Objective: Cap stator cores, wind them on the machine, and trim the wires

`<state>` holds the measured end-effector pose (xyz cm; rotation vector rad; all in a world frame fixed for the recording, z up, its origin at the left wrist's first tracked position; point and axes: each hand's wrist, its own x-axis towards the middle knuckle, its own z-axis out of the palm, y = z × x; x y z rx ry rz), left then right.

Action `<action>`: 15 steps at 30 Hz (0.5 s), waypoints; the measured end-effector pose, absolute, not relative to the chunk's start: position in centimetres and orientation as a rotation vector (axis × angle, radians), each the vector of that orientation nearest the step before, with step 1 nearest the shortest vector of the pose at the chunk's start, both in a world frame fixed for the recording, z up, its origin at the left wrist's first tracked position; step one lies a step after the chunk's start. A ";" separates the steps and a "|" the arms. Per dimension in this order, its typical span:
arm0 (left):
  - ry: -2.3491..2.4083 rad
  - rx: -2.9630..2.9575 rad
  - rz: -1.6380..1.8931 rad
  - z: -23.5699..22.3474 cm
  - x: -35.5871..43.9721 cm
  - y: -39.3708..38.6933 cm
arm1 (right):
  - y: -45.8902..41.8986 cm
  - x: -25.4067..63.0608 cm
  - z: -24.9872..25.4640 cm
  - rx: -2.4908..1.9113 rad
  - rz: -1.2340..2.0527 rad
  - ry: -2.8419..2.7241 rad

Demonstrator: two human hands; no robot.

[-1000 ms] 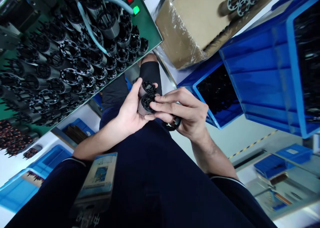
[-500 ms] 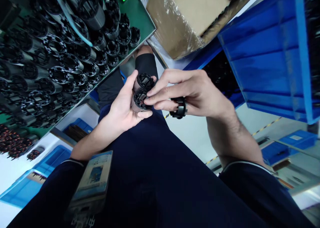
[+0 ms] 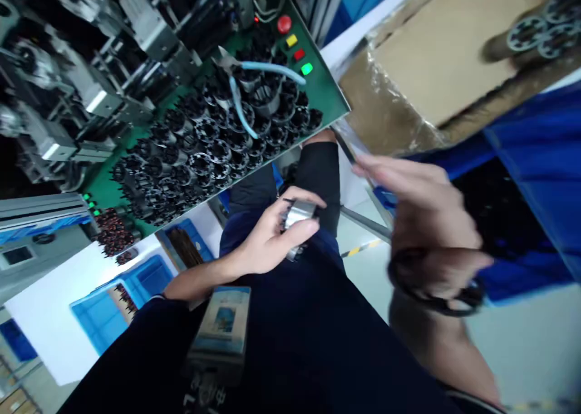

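Note:
My left hand (image 3: 267, 235) is closed round a motor stator core (image 3: 300, 213), a short grey metal cylinder with black plastic at its end. Below the thumb, part of another dark-ended core (image 3: 295, 253) shows, mostly hidden by the hand. Off to the right, my right hand (image 3: 431, 220) is smeared by motion. A black plastic ring (image 3: 472, 299) sits at its lower, curled fingers, while the upper fingers stretch out toward the bench corner. Many similar cores (image 3: 213, 154) with black slotted ends stand in rows on the green bench (image 3: 333, 96).
Blue-handled pliers (image 3: 272, 68) lie on top of the cores. Machinery (image 3: 140, 26) stands behind them, with coloured buttons (image 3: 298, 54) on the right. A plastic-lined cardboard box (image 3: 454, 57) holds bare slotted cores (image 3: 526, 32). Blue bins (image 3: 535, 208) stand at right; copper-wound parts (image 3: 113, 229) sit at left.
My right hand has moved away from the left hand to the right, taking the black ring along. My left hand has turned the held core sideways. The view has swung to show more bench.

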<state>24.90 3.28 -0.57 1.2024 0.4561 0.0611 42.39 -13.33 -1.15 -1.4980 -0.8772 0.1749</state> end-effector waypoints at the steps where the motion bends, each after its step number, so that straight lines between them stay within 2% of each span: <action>1: 0.443 1.329 0.113 -0.2 23.6 5.1 | -14.5 43.5 -2.1 -1.468 0.182 -0.814; 5: 0.609 1.936 0.446 1.1 20.4 13.1 | -19.4 47.2 -5.2 -1.579 0.192 -0.498; 7: 0.695 2.234 0.495 1.5 20.7 17.0 | -20.9 47.9 -5.9 -1.643 0.162 -0.386; 11: 0.784 2.678 0.272 1.3 23.9 23.0 | -21.9 47.3 -5.8 -1.713 0.230 -0.281; 15: 0.844 2.845 -0.013 0.9 27.1 25.4 | -22.2 45.8 -5.1 -1.732 0.370 -0.354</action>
